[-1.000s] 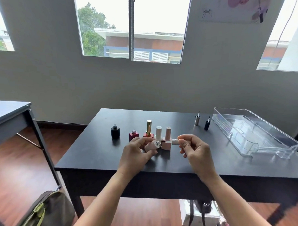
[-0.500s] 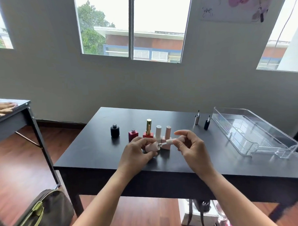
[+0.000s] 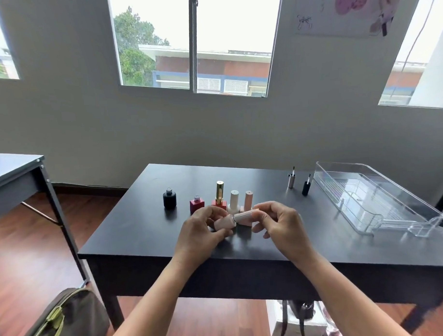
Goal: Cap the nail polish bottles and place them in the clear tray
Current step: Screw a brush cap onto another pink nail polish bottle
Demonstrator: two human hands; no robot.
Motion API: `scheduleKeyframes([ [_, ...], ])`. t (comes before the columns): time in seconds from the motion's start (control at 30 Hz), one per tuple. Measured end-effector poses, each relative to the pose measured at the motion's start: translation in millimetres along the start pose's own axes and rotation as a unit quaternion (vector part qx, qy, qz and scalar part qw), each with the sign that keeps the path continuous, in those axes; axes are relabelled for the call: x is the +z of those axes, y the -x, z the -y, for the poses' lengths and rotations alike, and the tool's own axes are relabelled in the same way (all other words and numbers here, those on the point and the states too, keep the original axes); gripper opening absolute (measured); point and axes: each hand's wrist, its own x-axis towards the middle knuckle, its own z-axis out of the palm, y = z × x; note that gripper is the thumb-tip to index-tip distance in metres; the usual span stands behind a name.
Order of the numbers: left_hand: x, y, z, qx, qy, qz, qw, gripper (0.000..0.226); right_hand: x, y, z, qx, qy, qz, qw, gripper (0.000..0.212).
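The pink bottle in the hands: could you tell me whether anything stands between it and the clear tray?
Nothing visible blocks it. The pink bottle is held above the table, and the stretch to the clear tray is bare; the two loose brush caps stand farther back, off the direct line.

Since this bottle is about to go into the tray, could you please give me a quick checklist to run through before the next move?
1. Left hand holds the pink bottle: ok.
2. Right hand grips the pink cap: ok.
3. Cap screwed fully tight: cannot tell, a metal collar shows at the joint.
4. Clear tray has free room: ok.
5. Black bottle and red bottle capped: not ok, both necks are bare.
6. Two brush caps standing near the tray: ok.
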Motion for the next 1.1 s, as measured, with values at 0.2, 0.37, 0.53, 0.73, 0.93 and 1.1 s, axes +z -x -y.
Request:
scheduleKeyframes([
  [0.2,-2,5,0,0.021,-0.011,0.007,1.000,0.033,-7,-2,1,0.022,0.094,0.027,0.995,0.061],
  [0.37,-1,3,0,0.012,-0.006,0.001,1.000,0.033,-9,-1,-5,-0.023,0.104,0.020,0.994,0.036],
  [0.53,-1,3,2,0.019,-0.008,0.004,1.000,0.033,-8,3,-10,-0.077,0.103,0.009,0.992,0.027],
  [0.73,-1,4,1,0.033,-0.005,0.007,0.999,0.033,-13,0,-10,-0.045,0.173,0.024,0.984,0.058],
  [0.93,-2,4,2,0.036,-0.009,0.011,0.999,0.033,-12,0,-15,-0.079,0.173,0.039,0.981,0.029],
  [1.1,-1,5,3,0.037,-0.016,0.008,0.999,0.033,-8,0,-14,-0.084,0.216,0.029,0.972,0.015],
])
